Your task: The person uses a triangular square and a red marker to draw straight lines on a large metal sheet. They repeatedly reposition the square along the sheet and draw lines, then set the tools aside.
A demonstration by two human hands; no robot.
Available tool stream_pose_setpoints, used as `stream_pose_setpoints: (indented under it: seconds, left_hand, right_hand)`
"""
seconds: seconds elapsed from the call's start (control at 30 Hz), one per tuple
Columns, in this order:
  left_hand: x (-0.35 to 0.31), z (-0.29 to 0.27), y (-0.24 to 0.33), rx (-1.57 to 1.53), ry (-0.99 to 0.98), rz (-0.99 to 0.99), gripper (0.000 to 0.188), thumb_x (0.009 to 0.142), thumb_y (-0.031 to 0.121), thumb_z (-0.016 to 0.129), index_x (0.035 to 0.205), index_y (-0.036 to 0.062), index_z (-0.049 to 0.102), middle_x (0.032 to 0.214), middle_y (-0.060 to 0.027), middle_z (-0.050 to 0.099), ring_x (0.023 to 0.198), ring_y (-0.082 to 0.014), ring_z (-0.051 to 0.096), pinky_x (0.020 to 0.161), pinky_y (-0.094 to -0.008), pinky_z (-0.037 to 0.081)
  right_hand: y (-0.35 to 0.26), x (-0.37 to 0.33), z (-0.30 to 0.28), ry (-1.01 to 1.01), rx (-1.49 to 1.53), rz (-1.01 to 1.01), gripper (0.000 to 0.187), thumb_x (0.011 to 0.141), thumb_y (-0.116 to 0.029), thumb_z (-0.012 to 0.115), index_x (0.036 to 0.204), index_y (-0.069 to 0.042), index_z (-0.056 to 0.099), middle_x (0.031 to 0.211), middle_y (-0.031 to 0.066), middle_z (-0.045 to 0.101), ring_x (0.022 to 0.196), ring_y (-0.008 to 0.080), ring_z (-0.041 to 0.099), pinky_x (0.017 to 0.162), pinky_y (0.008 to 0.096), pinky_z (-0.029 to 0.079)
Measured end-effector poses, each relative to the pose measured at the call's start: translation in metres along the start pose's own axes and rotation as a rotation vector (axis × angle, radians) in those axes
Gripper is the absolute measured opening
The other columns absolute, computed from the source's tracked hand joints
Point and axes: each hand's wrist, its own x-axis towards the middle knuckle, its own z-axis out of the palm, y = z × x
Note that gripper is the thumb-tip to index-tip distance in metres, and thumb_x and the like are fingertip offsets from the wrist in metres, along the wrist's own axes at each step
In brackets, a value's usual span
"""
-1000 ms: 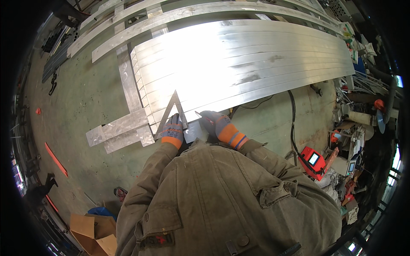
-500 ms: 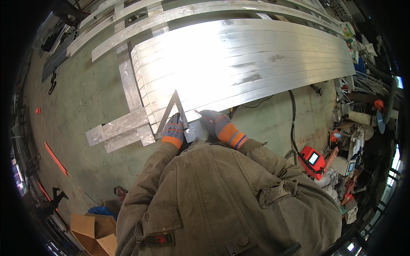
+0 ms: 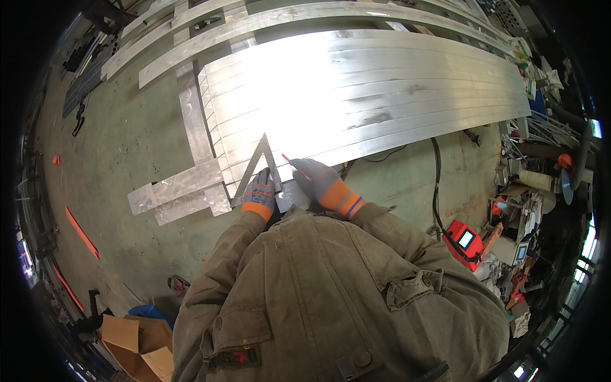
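On the near left end of the shiny metal planks [image 3: 382, 95] rests a dark metal set square [image 3: 263, 144] with an open middle, its point facing away from me. My left hand [image 3: 259, 193], in a grey and orange glove, lies on it with fingers stretched forward, pressing flat. Just right of the square, my right hand [image 3: 323, 184], gloved alike, is closed around a thin red pencil [image 3: 286, 157]. The pencil's far end sticks out toward the square's right edge. Several slanted lines run along the planks' left end.
Flat metal strips [image 3: 184, 186] extend left beneath the planks. Long metal bars [image 3: 254, 28] lie beyond. A red machine with a screen [image 3: 464, 240] and a black cable [image 3: 436, 184] are at right. An open cardboard box [image 3: 137, 344] stands lower left, and a red strip [image 3: 83, 233] lies further left.
My right hand has shifted slightly up and left, and its pencil now points further forward beside the square. My left hand and the square stay in place.
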Motion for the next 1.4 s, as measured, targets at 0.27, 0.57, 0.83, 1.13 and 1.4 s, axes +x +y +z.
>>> stream_pose_setpoints:
  seconds: [0.27, 0.57, 0.83, 1.13, 1.4]
  left_hand:
    - [0.004, 0.017, -0.006, 0.019, 0.015, -0.004, 0.046, 0.107, 0.013, 0.056, 0.149, -0.0034, 0.066, 0.168, -0.018, 0.055, 0.142, -0.0364, 0.064, 0.114, -0.0455, 0.057]
    - [0.003, 0.027, -0.01, -0.002, 0.097, 0.019, 0.045, 0.106, 0.014, 0.058, 0.148, 0.0007, 0.069, 0.16, -0.0197, 0.062, 0.127, -0.0393, 0.073, 0.105, -0.0488, 0.062]
    - [0.0, 0.016, -0.008, -0.071, 0.038, 0.007, 0.037, 0.099, 0.016, 0.062, 0.13, -0.0001, 0.074, 0.164, -0.024, 0.057, 0.141, -0.0395, 0.064, 0.112, -0.0486, 0.054]
    - [-0.002, 0.002, -0.006, 0.11, 0.053, 0.102, 0.039, 0.099, 0.015, 0.066, 0.133, -0.0001, 0.077, 0.165, -0.0226, 0.058, 0.138, -0.0355, 0.067, 0.107, -0.0435, 0.059]
    - [-0.004, 0.005, -0.007, -0.003, 0.098, 0.068, 0.036, 0.1, 0.016, 0.065, 0.13, 0.0002, 0.077, 0.166, -0.0202, 0.057, 0.146, -0.0359, 0.06, 0.115, -0.0471, 0.054]
  right_hand:
    - [0.009, 0.053, 0.033, 0.036, -0.113, -0.138, 0.034, 0.107, -0.018, 0.067, 0.139, -0.007, 0.067, 0.133, 0.0192, 0.073, 0.118, 0.0427, 0.071, 0.101, 0.0496, 0.06]
    - [0.014, 0.07, 0.043, -0.016, -0.18, -0.101, 0.036, 0.11, -0.019, 0.061, 0.144, -0.007, 0.064, 0.137, 0.0196, 0.071, 0.121, 0.0436, 0.069, 0.104, 0.0507, 0.059]
    - [0.014, 0.074, 0.045, -0.024, -0.171, -0.083, 0.033, 0.112, -0.02, 0.061, 0.142, -0.007, 0.064, 0.139, 0.0183, 0.071, 0.123, 0.043, 0.069, 0.104, 0.0495, 0.058]
    - [0.004, 0.04, 0.025, -0.131, -0.139, -0.058, 0.034, 0.113, -0.027, 0.061, 0.139, -0.009, 0.072, 0.127, 0.0202, 0.077, 0.117, 0.0425, 0.072, 0.102, 0.05, 0.058]
    - [0.004, -0.034, 0.007, -0.462, -0.107, 0.093, 0.037, 0.111, -0.039, 0.06, 0.127, -0.01, 0.077, 0.115, 0.0221, 0.08, 0.107, 0.0456, 0.075, 0.094, 0.0513, 0.058]
